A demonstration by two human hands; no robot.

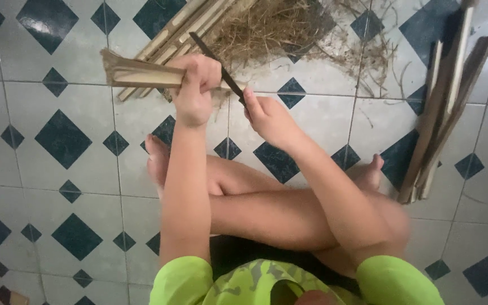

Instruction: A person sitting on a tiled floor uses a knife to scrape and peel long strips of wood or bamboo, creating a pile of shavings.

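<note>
Left hand [194, 90] gripping a bamboo slat [142, 74] tight, held above the tiles. Right hand [269, 120] clenching a dark blade [217, 63], cutting into it. Shavings [272, 28] piling beyond; split strips [444, 118] lying right; uncut slats [184, 31] waiting.

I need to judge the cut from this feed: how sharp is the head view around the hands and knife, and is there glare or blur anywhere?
Head view: light is soft and even, with no harsh glare on the tile floor. The left hand gripping the bamboo piece is fairly sharp; the right hand and knife are slightly soft. Motion blur smears the right knee and the stacked bamboo slats.
</note>
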